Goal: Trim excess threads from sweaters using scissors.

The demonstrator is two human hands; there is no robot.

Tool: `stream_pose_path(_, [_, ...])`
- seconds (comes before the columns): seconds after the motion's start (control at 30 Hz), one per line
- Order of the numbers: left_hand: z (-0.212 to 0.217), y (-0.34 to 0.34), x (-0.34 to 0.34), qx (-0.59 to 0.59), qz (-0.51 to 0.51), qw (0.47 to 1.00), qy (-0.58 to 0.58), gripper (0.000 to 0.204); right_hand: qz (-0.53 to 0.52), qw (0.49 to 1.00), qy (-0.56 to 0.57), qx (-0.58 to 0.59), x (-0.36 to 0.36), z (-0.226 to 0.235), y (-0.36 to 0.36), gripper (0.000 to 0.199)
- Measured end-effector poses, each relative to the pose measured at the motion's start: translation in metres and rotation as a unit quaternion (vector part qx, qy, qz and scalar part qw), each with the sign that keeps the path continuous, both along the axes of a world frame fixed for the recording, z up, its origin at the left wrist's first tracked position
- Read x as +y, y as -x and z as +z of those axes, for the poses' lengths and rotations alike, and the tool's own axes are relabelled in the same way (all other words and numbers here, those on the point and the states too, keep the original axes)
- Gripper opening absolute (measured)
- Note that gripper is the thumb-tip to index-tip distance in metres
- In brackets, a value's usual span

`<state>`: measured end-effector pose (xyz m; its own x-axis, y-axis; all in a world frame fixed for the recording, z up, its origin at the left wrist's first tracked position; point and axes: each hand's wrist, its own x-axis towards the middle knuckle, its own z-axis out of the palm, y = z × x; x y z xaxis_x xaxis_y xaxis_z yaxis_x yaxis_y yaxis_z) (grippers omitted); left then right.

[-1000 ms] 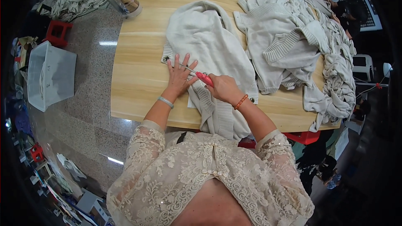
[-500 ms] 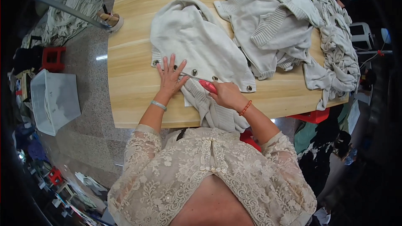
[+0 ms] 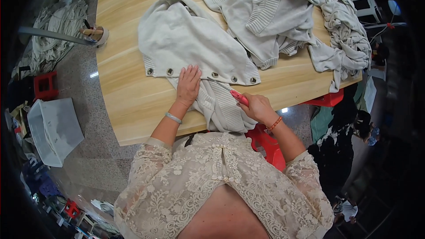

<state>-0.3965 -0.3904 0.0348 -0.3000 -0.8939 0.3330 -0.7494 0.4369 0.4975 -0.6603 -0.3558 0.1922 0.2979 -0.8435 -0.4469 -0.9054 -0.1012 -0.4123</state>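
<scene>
A light grey knitted cardigan (image 3: 181, 40) lies on the table, with a row of large dark buttons (image 3: 215, 75) along its near edge. My left hand (image 3: 189, 86) lies flat on that edge, fingers stretched out, between two of the buttons. In my right hand (image 3: 259, 107) is a red-handled tool (image 3: 239, 97) with a long, thin metal end; its exact kind I cannot make out. The metal tip touches or nearly touches the cardigan's edge close to a button. A ribbed grey knit part (image 3: 223, 108) hangs toward me over the table's front edge, beneath both hands.
More grey knitwear (image 3: 283, 22) is heaped at the back right of the wooden table (image 3: 119, 88). A round container (image 3: 101, 36) sits at the table's left edge by a metal bar (image 3: 53, 36). On the floor stand a white bin (image 3: 59, 128) and a red stool (image 3: 45, 85).
My left hand has shifted right along the buttoned edge, uncovering buttons on the left. My right hand with the red-handled tool has moved right and nearer to me. The whole view has shifted slightly.
</scene>
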Motion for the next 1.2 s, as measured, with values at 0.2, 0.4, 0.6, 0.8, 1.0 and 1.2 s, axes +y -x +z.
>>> stream_pose_path(0.2, [0.002,-0.007,-0.001,0.082,-0.004,0.996,-0.018,0.036,0.020,0.999,-0.029,-0.018,-0.003,-0.006,-0.022,0.029])
stream_pose_path(0.4, [-0.004,-0.005,-0.002,0.125,0.069,0.990,0.011,0.025,0.021,0.998,-0.044,-0.026,0.000,-0.014,-0.015,0.029])
stream_pose_path(0.6, [0.019,0.013,-0.001,0.009,0.071,0.997,-0.009,0.029,0.010,0.997,-0.024,-0.070,0.012,-0.025,0.018,0.026])
stream_pose_path(0.8, [0.021,0.064,0.002,0.059,0.054,0.987,-0.140,0.038,-0.024,0.998,-0.019,-0.049,0.015,-0.027,0.063,0.024])
stream_pose_path(1.0, [0.020,0.066,-0.013,0.100,0.048,0.979,-0.172,0.028,0.018,0.997,-0.058,-0.052,0.011,-0.029,0.065,0.029])
stream_pose_path(1.2, [0.024,0.066,-0.009,0.045,0.029,0.980,-0.191,0.025,-0.004,0.998,-0.054,-0.040,0.009,-0.028,0.065,0.028])
